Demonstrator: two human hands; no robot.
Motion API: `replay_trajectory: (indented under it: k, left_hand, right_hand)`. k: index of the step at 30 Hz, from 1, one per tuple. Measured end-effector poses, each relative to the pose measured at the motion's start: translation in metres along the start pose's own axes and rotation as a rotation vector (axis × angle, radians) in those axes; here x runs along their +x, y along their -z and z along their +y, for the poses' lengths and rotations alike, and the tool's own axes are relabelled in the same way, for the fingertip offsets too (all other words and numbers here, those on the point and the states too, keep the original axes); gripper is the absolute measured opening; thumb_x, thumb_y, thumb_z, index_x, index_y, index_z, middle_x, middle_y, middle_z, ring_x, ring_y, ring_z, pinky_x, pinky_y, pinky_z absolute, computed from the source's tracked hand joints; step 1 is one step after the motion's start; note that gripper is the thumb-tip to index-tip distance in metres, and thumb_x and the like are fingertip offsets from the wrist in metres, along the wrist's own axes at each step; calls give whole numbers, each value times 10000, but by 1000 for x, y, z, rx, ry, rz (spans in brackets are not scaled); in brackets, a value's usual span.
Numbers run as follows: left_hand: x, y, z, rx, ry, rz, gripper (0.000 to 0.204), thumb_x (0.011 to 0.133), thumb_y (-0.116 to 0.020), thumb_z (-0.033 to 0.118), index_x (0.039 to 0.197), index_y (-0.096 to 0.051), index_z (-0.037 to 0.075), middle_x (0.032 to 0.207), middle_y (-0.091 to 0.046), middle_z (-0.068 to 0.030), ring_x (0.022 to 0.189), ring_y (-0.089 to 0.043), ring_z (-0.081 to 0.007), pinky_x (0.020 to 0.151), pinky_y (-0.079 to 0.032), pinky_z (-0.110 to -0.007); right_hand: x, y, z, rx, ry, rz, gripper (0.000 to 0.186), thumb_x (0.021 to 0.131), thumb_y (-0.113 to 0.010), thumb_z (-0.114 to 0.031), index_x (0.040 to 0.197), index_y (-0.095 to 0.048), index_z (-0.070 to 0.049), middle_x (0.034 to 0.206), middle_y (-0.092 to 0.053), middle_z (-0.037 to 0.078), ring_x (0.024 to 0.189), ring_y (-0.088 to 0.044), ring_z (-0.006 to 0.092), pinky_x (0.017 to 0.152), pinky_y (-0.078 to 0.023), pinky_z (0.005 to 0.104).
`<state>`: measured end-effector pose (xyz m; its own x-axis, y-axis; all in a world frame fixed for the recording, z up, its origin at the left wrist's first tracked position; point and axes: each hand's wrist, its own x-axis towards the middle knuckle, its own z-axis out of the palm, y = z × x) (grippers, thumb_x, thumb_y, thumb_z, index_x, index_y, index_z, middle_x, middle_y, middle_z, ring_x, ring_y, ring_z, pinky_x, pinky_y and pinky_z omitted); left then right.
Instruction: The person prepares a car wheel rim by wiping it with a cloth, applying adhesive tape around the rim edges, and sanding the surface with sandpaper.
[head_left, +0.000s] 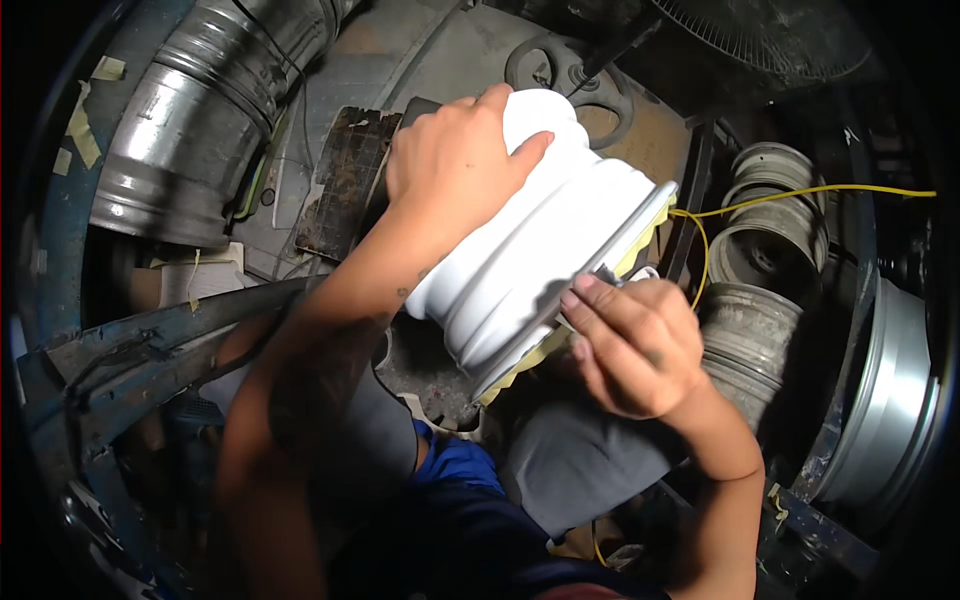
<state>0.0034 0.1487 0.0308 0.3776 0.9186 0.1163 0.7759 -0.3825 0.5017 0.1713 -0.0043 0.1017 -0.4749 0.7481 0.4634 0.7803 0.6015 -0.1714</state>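
Observation:
A white wheel rim (540,235) is tilted in front of me, above my lap. Yellow masking tape (545,345) with a ragged edge runs along the outer side of its bare grey lip. My left hand (455,155) grips the upper left of the barrel, thumb spread across the white surface and fingers curled over the far side. At the lip, my right hand (640,345) is closed, thumb and fingers pinched on a small dark flat piece (606,274) pressed against the edge. Its kind is mostly hidden by the fingers.
Silver wheel rims (165,130) lie stacked at the left, and dull grey ones (750,315) at the right. Another silver rim (885,390) stands far right. A yellow cable (790,198) crosses behind. A blue metal frame (160,325) and a fan (770,35) stand nearby.

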Motion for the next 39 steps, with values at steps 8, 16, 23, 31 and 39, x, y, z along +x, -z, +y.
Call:
replay_trajectory:
  k: [8, 16, 23, 31, 39]
  left_hand:
    - [3, 1, 1, -8, 35, -24, 608, 902, -672, 567, 1275, -692, 87, 1063, -754, -199, 978, -726, -403, 838, -577, -497]
    - [4, -9, 1, -14, -83, 68, 555, 918, -674, 523, 1171, -683, 29, 947, -756, -196, 864, -750, -393, 740, -597, -501]
    - [1, -4, 0, 2, -62, 42, 545, 916, -677, 519, 1161, -687, 33, 946, -755, -201, 865, -750, -398, 737, -596, -504]
    - [3, -3, -1, -23, -47, 11, 557, 911, -677, 521, 1200, -687, 44, 971, -755, -207, 869, -743, -409, 748, -589, -503]
    - [6, 3, 11, -14, 4, -21, 621, 893, -682, 560, 1270, -689, 66, 1015, -748, -243, 953, -728, -431, 828, -572, -511]
  right_hand:
    - [4, -15, -3, 134, -32, 61, 150, 789, -744, -41, 933, -765, -4, 994, -755, 117, 798, -664, 229, 716, -510, 330]
    - [-3, -14, -19, 90, -41, -23, 171, 789, -777, -108, 943, -777, -34, 972, -772, 92, 626, -643, 160, 550, -466, 263]
    - [-1, -10, -17, 51, -61, 60, 162, 771, -777, -107, 908, -779, -21, 956, -769, 103, 699, -702, 132, 553, -477, 253]
    - [3, -16, -17, -79, -78, 92, 107, 779, -779, -99, 867, -749, -46, 948, -764, 65, 616, -643, 145, 534, -479, 279]
    - [-4, -18, -16, -8, -134, 74, 94, 777, -774, -97, 818, -702, -52, 860, -732, 53, 612, -642, 140, 520, -474, 281]
